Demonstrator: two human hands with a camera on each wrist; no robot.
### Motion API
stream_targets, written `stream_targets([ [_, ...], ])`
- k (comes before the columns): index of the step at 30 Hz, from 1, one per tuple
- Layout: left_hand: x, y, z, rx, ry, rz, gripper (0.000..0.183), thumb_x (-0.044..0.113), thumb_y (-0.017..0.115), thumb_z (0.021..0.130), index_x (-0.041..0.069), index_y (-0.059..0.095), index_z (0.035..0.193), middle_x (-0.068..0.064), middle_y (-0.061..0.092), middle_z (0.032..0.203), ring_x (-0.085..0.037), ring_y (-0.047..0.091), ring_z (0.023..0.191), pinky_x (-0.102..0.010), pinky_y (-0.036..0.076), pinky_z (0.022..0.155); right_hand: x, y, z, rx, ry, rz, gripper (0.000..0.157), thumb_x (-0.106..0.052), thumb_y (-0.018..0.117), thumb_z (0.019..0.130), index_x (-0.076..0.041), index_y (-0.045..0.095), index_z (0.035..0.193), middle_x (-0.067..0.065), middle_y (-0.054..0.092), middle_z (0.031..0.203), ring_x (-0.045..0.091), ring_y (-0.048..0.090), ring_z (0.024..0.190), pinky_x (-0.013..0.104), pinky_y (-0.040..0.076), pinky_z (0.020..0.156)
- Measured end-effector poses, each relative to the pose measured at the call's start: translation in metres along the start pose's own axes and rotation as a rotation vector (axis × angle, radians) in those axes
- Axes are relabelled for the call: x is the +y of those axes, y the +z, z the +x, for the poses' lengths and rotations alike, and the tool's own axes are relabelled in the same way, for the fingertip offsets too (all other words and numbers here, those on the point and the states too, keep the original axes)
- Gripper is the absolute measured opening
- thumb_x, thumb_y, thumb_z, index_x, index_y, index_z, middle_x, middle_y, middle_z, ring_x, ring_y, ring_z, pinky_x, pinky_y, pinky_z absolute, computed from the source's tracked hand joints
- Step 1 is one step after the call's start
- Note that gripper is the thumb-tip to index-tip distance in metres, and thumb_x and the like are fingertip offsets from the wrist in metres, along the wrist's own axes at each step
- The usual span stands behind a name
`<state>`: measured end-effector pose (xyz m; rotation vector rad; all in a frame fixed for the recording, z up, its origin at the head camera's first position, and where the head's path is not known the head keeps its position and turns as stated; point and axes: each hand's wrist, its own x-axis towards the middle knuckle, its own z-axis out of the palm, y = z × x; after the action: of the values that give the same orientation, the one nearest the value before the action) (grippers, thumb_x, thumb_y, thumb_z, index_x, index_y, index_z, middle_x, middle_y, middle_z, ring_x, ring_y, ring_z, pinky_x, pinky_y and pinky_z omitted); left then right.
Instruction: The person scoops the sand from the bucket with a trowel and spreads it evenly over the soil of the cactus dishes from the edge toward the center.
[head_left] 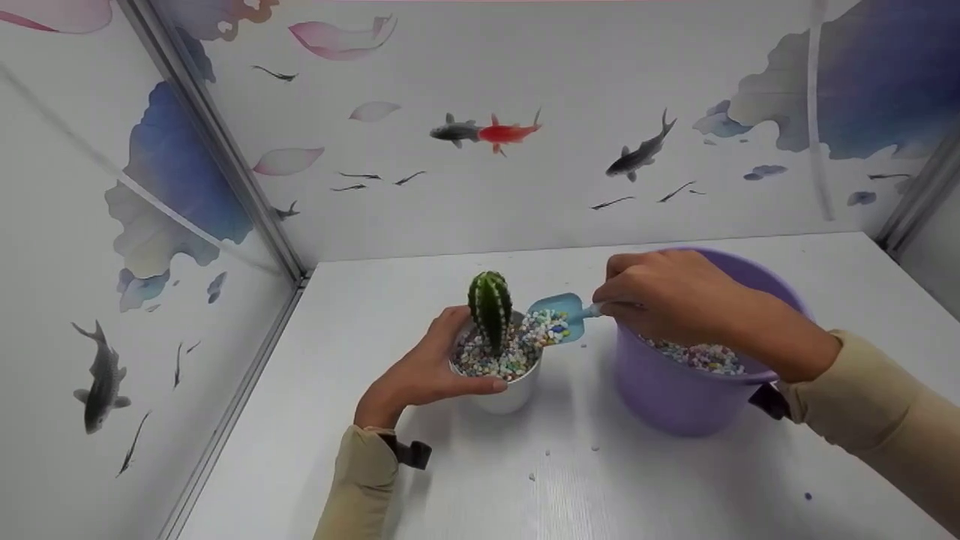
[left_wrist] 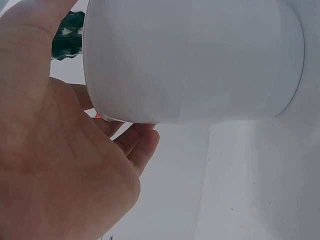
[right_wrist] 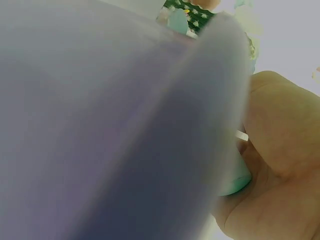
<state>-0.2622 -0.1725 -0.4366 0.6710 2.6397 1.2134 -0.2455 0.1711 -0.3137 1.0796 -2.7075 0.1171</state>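
A green cactus (head_left: 491, 311) stands upright in a white pot (head_left: 504, 397) filled with multicoloured pebbles (head_left: 487, 363). My left hand (head_left: 420, 375) holds the pot near its rim, thumb across the front and fingers around the back. In the left wrist view the pot's smooth side (left_wrist: 195, 60) fills much of the frame. My right hand (head_left: 667, 292) grips the handle of a small blue shovel (head_left: 574, 319). Pebbles lie on the shovel's blade, which is tilted at the pot's right rim. The shovel's handle end (right_wrist: 237, 182) shows inside the right palm.
A purple bucket (head_left: 675, 405) with more pebbles (head_left: 701, 356) stands at the right, under my right forearm. Some loose pebbles (head_left: 595, 448) lie on the white table (head_left: 420, 495). Painted panels (head_left: 570, 67) close off the back and left.
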Motion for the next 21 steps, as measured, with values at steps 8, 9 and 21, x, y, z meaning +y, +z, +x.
stream_targets([
  [8, 0.0016, -0.0018, -0.0006, -0.006, 0.008, -0.002, 0.103, 0.068, 0.083, 0.066, 0.052, 0.025, 0.15, 0.018, 0.028, 0.157, -0.009, 0.025, 0.149, -0.052, 0.031, 0.12, 0.0005, -0.0001, 0.0002, -0.023, 0.02, 0.0, 0.017, -0.022, 0.072, 0.093, -0.027, 0.08, 0.107, -0.008, 0.068, 0.095, 0.005, 0.058, 0.072, 0.028, 0.049, 0.063],
  [9, 0.0018, -0.0022, -0.0011, -0.006, 0.005, -0.001, 0.103, 0.068, 0.083, 0.066, 0.053, 0.024, 0.15, 0.017, 0.028, 0.157, -0.009, 0.026, 0.149, -0.052, 0.031, 0.12, 0.0004, -0.0003, 0.0002, -0.025, 0.022, 0.0, 0.017, -0.022, 0.072, 0.093, -0.027, 0.08, 0.107, -0.008, 0.068, 0.096, 0.005, 0.058, 0.072, 0.027, 0.049, 0.063],
  [21, -0.0003, -0.0008, -0.0025, 0.007, -0.023, 0.012, 0.11, 0.07, 0.083, 0.065, 0.049, 0.02, 0.153, 0.014, 0.024, 0.159, -0.014, 0.027, 0.15, -0.054, 0.033, 0.119, -0.0002, 0.0, 0.0008, -0.016, 0.02, -0.007, 0.017, -0.021, 0.074, 0.092, -0.026, 0.08, 0.107, -0.007, 0.068, 0.096, 0.006, 0.059, 0.071, 0.027, 0.049, 0.062],
])
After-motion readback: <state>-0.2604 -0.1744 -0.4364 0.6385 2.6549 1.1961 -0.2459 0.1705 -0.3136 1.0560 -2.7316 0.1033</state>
